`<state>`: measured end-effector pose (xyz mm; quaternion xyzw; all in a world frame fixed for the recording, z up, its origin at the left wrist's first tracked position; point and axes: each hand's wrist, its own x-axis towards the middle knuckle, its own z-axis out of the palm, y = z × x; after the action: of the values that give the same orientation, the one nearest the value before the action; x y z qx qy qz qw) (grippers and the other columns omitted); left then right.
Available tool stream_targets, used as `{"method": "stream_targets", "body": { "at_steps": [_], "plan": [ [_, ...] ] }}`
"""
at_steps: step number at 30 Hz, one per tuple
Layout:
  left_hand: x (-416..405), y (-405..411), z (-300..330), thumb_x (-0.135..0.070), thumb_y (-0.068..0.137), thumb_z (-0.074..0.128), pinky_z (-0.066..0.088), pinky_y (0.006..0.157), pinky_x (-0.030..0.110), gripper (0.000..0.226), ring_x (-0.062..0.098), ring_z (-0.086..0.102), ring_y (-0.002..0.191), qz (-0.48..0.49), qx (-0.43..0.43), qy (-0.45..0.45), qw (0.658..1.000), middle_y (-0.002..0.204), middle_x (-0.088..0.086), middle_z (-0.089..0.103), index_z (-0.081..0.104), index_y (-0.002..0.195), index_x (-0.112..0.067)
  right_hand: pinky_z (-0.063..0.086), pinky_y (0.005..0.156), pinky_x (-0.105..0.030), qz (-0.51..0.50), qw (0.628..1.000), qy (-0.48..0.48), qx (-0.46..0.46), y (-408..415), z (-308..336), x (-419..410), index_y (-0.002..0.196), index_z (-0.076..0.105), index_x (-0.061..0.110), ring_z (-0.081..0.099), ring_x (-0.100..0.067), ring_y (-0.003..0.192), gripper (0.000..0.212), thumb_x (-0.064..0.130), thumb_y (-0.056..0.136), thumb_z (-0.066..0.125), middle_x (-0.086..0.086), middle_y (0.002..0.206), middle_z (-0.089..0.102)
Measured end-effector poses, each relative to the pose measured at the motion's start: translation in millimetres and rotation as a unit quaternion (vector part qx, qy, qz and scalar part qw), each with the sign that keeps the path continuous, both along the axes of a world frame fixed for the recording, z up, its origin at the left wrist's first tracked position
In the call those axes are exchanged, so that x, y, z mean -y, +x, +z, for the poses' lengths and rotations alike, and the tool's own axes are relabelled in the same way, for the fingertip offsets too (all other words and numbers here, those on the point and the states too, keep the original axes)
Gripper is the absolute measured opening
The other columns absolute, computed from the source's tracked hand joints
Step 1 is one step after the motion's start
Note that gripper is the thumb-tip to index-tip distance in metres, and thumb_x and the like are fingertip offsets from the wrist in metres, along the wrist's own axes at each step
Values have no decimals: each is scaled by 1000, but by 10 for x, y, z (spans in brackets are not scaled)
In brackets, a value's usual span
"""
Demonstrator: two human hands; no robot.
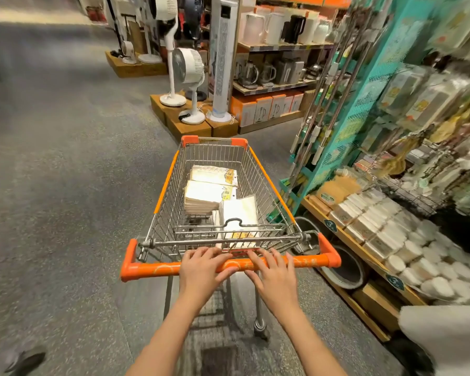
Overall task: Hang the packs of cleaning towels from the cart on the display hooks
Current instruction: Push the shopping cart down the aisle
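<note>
A wire shopping cart with orange trim stands in the aisle in front of me. Several packs of pale cleaning towels lie in its basket, one pack leaning near the handle end. My left hand and my right hand both rest on the orange handle bar, side by side, fingers straight and spread over it. To the right rises a teal display with hooks carrying hung packs.
Standing fans and a tower fan stand on wooden plinths ahead. Shelves of kettles lie behind them. A low right-hand shelf holds white rolls and packs. Mop poles lean on the teal display. A shoe shows lower left.
</note>
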<state>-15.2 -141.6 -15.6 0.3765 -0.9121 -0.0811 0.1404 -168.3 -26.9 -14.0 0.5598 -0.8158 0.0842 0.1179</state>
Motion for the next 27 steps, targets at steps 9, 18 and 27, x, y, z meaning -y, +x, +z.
{"method": "stream_targets", "body": {
  "at_steps": [9, 18, 27],
  "plan": [
    [1000, -17, -34, -65, 81, 58, 47, 80, 37, 32, 11, 66, 95, -40, -26, -30, 998, 100, -17, 71, 72, 101, -44, 17, 114, -53, -50, 991, 103, 62, -165, 91, 900, 132, 49, 43, 46, -22, 128, 60, 71, 86, 23, 8, 129, 57],
    [2037, -200, -18, -67, 85, 44, 44, 85, 39, 42, 14, 64, 102, -88, -9, -29, 996, 106, -18, 69, 71, 103, -42, 28, 104, -43, -81, 988, 113, 71, -321, 49, 1768, 134, 46, 40, 51, -16, 113, 70, 75, 84, 11, 12, 119, 60],
    [3119, -561, -5, -73, 85, 29, 38, 93, 38, 55, 10, 57, 114, -116, 8, -24, 993, 117, -21, 64, 67, 111, -43, 44, 89, -45, -96, 995, -3, 31, -578, -38, 2737, 111, 68, 33, 63, -20, 88, 53, 67, 84, 37, 11, 93, 68]
  ]
}}
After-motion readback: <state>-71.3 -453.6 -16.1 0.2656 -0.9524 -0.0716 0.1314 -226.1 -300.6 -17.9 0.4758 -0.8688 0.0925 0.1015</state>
